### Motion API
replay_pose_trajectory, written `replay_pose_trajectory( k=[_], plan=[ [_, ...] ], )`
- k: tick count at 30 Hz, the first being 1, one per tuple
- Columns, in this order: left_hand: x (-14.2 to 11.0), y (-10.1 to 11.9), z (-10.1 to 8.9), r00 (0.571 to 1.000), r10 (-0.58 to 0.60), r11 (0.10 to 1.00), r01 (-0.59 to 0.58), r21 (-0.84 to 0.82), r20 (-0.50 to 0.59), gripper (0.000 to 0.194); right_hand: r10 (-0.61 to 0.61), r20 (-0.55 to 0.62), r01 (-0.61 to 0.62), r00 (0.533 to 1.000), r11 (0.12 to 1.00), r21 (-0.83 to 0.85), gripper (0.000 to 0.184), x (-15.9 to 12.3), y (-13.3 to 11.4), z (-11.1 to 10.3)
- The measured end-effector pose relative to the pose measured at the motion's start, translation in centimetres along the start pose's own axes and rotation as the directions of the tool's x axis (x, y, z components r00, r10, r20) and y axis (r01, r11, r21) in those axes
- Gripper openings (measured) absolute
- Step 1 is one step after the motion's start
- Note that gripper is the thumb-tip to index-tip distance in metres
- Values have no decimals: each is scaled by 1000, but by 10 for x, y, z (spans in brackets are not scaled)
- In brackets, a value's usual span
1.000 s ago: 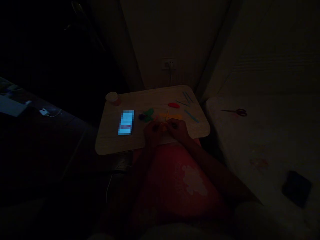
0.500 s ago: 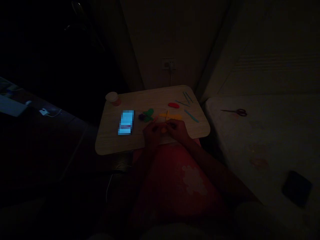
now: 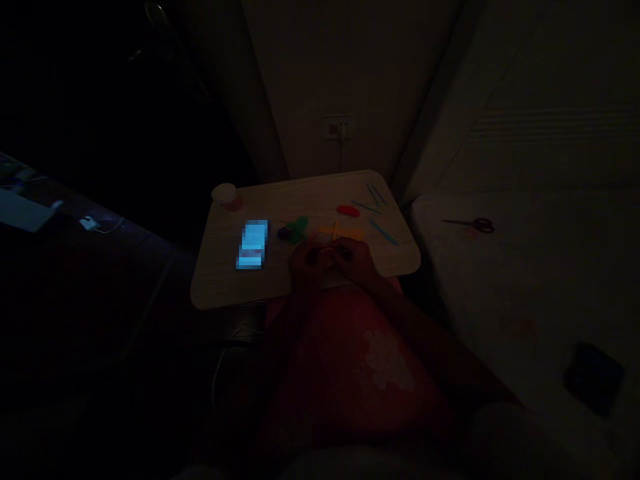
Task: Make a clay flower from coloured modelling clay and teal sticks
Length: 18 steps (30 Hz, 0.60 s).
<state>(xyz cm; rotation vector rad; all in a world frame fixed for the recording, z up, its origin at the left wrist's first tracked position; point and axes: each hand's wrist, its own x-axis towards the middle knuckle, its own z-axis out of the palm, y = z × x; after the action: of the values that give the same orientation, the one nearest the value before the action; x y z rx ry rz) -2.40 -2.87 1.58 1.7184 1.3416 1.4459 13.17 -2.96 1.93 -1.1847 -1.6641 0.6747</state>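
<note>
In dim light, my left hand (image 3: 306, 261) and my right hand (image 3: 354, 257) meet over the near edge of the small table (image 3: 240, 287). Both have bent, pinching fingers, with a small pale orange piece (image 3: 327, 252) partly showing between them; its kind is too dark to make out. Just beyond the fingers lies a yellow-orange clay-like shape (image 3: 350, 231). Left of that are green leaf-like pieces (image 3: 299, 225) touching a dark purple lump (image 3: 285, 233). A red oval piece (image 3: 348, 211) rests farther back.
A lit phone (image 3: 253, 245) lies on the table's left, with a paper cup (image 3: 228, 197) behind it. Thin blue tools (image 3: 384, 232) lie at the right. Scissors (image 3: 470, 225) and a dark object (image 3: 594, 379) rest on the pale surface beside the table. A wall socket (image 3: 338, 127) holds a plug.
My hands have shifted slightly, the left a little to the right, and the fingers now hide more of the orange piece between them. The picture is darker. Other things stay put.
</note>
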Motion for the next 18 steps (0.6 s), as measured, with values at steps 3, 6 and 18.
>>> replay_pose_trajectory(
  k=[3, 6, 18],
  plan=[
    [0, -1, 1, 1000, -1, 1000, 1, -7, 0, 12, 26, -9, -26, 1000, 1000, 11, 21, 0, -2, 1],
    [1, -2, 2, 1000, -15, 1000, 15, -5, -11, 9, 51, -32, -50, 998, 998, 26, 20, -1, -4, 1],
    [0, -8, 1, 998, -57, 998, 56, -43, -27, 15, 42, -9, -41, 999, 999, 31, 20, 1, 0, 1]
  ],
)
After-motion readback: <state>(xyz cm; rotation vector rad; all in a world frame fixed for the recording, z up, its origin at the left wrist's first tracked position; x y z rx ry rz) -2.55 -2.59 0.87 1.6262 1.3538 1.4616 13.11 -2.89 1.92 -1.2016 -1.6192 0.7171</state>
